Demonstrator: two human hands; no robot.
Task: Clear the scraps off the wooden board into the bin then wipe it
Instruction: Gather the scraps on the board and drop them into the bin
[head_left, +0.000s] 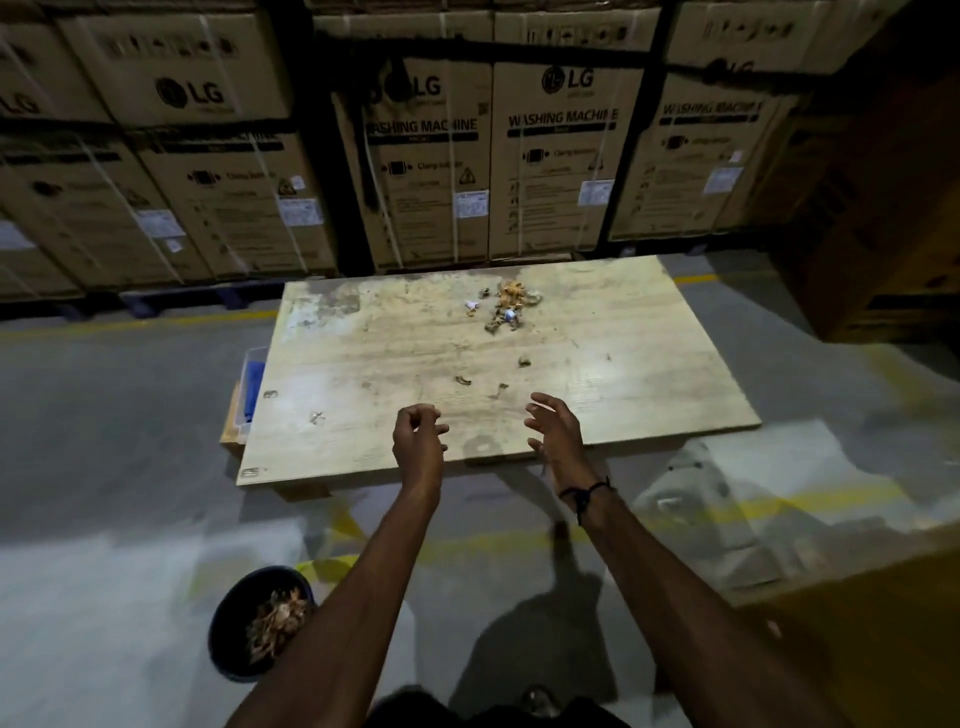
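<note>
Your left hand (417, 439) hovered over the near edge of the pale, stained wooden board (363, 364), fingers loosely curled and holding nothing I could make out; your right hand (553, 428) hung beside it, fingers spread and empty. The small heap of dry tan and white scraps (506, 306) lay toward the far side, with a few stray bits (523, 360) nearer you. I judged them light, brittle and loose, better swept together with cupped palms than pinched. The round dark bin (234, 631), already part filled, stood on the grey concrete floor (104, 415) at your left. Stacked cardboard washing-machine cartons (561, 156) rose behind.
</note>
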